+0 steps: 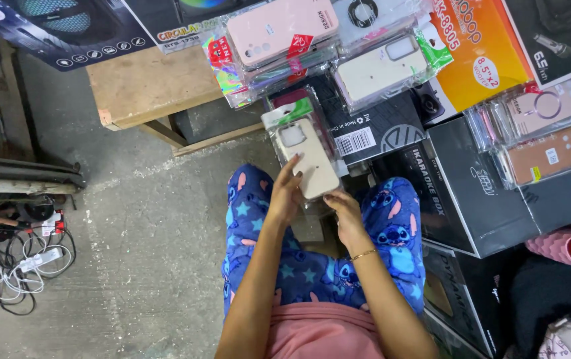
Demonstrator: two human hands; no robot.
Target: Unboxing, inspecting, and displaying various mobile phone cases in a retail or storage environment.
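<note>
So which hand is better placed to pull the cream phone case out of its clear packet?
Probably the right hand: it pinches the lower corner, while the left hand supports the cream phone case along its side.

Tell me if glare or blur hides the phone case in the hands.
Head view: even, soft light; the cream phone case is sharp; slight sheen on its clear wrapper; both hands, left and right, in focus; edges bend a little from the wide lens.

Grey concrete floor [132, 252], worn, pale streaks. On it at left: tangle of white cables with a white power strip [36, 260]. Low wooden bench [146, 86] stands on the floor, a dark printed box [66, 26] overlapping its top. Right: black cartons [478, 199] stacked, bearing packaged phone cases [538, 126].
</note>
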